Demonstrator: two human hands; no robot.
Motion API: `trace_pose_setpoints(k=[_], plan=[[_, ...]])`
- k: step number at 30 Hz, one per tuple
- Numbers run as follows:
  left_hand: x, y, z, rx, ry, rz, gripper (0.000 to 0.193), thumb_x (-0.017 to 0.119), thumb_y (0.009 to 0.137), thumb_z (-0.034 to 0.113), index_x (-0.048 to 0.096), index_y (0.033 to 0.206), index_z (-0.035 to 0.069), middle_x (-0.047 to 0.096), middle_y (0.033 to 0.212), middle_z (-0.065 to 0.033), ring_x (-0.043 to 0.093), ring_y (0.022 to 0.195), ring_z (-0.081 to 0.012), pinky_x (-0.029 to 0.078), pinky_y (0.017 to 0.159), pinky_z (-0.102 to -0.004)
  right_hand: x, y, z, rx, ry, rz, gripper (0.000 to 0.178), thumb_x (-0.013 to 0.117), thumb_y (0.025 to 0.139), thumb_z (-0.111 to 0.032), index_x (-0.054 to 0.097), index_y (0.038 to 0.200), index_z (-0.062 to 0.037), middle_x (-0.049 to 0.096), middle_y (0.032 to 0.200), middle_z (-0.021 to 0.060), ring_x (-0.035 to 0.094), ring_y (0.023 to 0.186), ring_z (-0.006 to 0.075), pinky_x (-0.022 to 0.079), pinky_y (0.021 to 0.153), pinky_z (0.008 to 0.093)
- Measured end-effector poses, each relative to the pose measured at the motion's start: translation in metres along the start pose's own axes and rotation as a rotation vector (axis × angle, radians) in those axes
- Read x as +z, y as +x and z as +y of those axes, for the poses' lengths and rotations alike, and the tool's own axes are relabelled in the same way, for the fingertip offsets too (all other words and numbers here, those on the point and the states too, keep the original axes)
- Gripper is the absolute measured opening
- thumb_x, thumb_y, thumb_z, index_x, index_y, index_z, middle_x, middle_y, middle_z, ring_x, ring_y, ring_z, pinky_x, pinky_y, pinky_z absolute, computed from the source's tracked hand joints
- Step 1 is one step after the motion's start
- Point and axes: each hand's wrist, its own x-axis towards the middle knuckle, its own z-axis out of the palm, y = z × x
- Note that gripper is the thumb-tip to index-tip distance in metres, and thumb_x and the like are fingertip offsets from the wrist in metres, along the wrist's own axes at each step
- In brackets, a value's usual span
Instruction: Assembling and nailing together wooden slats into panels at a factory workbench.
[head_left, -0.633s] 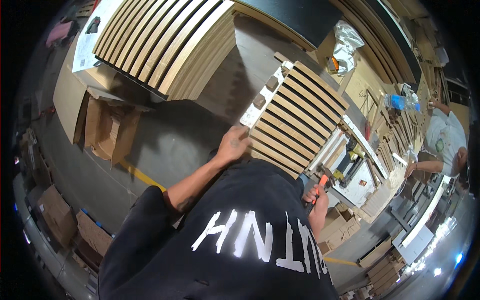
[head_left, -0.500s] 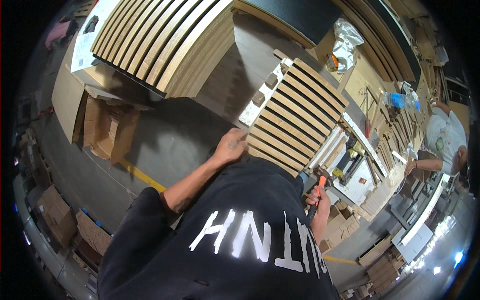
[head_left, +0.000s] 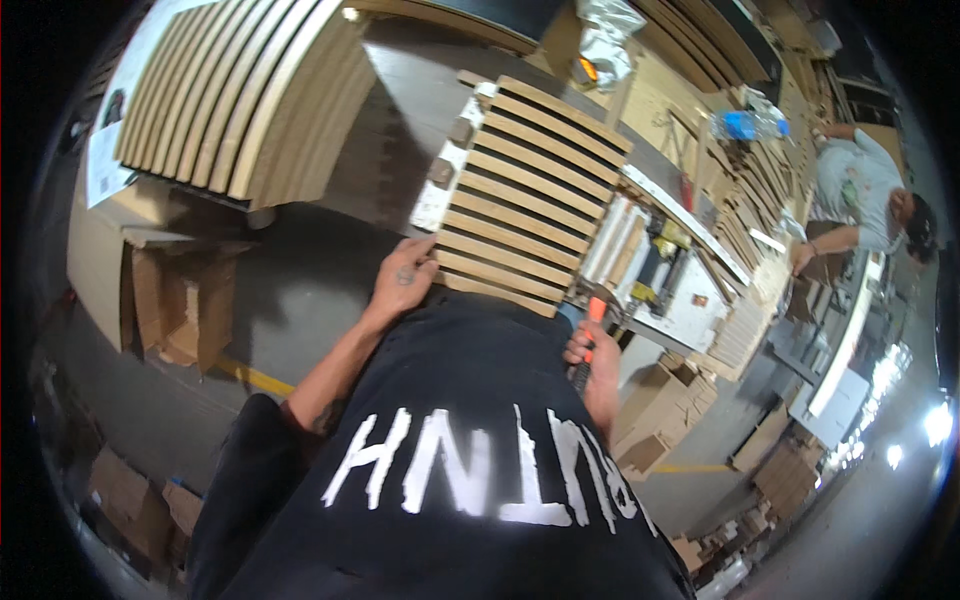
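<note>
A slatted wood panel (head_left: pixel 530 195), with light strips separated by dark gaps, lies in front of me on the bench. My left hand (head_left: pixel 406 275) grips its near left edge, fingers curled against the side; the thumb is partly hidden. Near the panel's right corner, my right hand (head_left: pixel 592 352) is wrapped round the orange and black handle of a hammer (head_left: pixel 597 308). The hammer's metal head is up, close to the bench edge and small in view. Beneath the panel's left side a white-topped support (head_left: pixel 428 208) with brown blocks sticks out.
A tall stack of slatted panels (head_left: pixel 230 95) stands at the left, above an open cardboard box (head_left: pixel 190 310). Rightward on the bench are a water bottle (head_left: pixel 745 126), crumpled plastic (head_left: pixel 607 40) and loose wood strips (head_left: pixel 745 205). A co-worker (head_left: pixel 855 190) reaches in at the far right.
The whole view has shifted, so panel, bench and stack appear further left and higher. My left hand stays at the panel's edge, and my right hand keeps its hold on the hammer.
</note>
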Motion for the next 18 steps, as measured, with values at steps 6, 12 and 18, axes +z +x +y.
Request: trace_pose_setpoints(k=[6, 12, 18], plan=[[0.016, -0.001, -0.011, -0.016, -0.043, 0.086, 0.047, 0.057, 0.086, 0.009, 0.055, 0.132, -0.001, 0.061, 0.110, -0.0173, 0.061, 0.090, -0.0261, 0.048, 0.085, -0.0326, 0.000, -0.008, 0.000, 0.020, -0.107, 0.038, 0.012, 0.051, 0.099, -0.019, 0.049, 0.096, -0.0075, 0.042, 0.064, -0.0019, 0.037, 0.047, 0.0077, 0.033, 0.042, 0.0246], [0.003, -0.002, 0.001, -0.079, -0.098, 0.057, 0.048, 0.054, 0.091, 0.010, 0.052, 0.137, 0.000, 0.062, 0.116, -0.0150, 0.058, 0.105, -0.0224, 0.045, 0.094, -0.0326, -0.013, -0.004, 0.000, -0.048, 0.009, 0.040, 0.015, 0.052, 0.098, -0.020, 0.049, 0.100, -0.0057, 0.044, 0.066, 0.0003, 0.042, 0.050, 0.0100, 0.034, 0.044, 0.0256], [0.015, 0.001, -0.015, -0.240, -0.267, 0.102, 0.034, 0.061, 0.093, 0.016, 0.062, 0.119, -0.005, 0.068, 0.106, -0.0137, 0.063, 0.097, -0.0192, 0.048, 0.089, -0.0309, -0.027, -0.001, -0.005, -0.011, -0.012, -0.045, 0.019, 0.051, 0.101, -0.024, 0.050, 0.100, -0.0051, 0.051, 0.068, 0.0021, 0.048, 0.051, 0.0128, 0.041, 0.046, 0.0278]])
